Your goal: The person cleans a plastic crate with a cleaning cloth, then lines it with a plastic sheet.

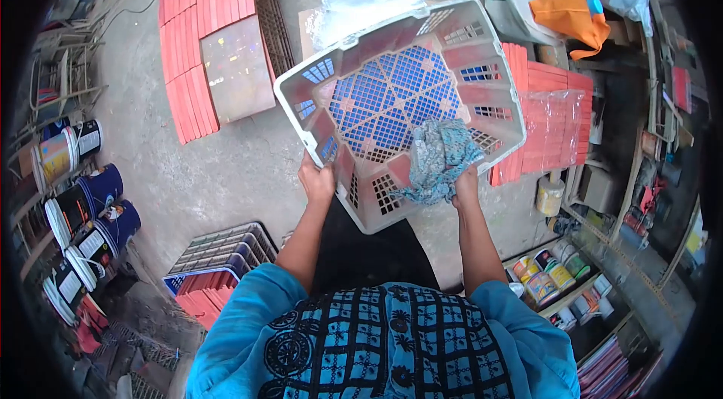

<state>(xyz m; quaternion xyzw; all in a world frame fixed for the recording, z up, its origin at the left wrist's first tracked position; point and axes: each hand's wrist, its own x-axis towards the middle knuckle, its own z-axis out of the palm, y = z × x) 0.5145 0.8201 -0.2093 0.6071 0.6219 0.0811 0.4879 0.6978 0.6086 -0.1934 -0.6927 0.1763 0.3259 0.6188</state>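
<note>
A white plastic crate point(363, 220) with slotted walls is tilted in front of me, its open top facing me. Through its grid bottom, blue shows. My left hand point(317, 180) is closed around the rim at the near left side. At the right side of the crate, my right hand point(466, 186) is closed on a crumpled teal patterned cloth point(440, 160), which hangs inside the crate against its near wall. Whether those right fingers also grip the rim is hidden by the cloth.
Stacked red strips point(181, 45) surround a grey board point(239, 71) at the upper left. More red strips point(553, 116), partly under plastic wrap, lie to the right. A crate point(218, 259) of red pieces stands lower left. Paint buckets point(102, 184) line the left; cans point(541, 286) sit lower right.
</note>
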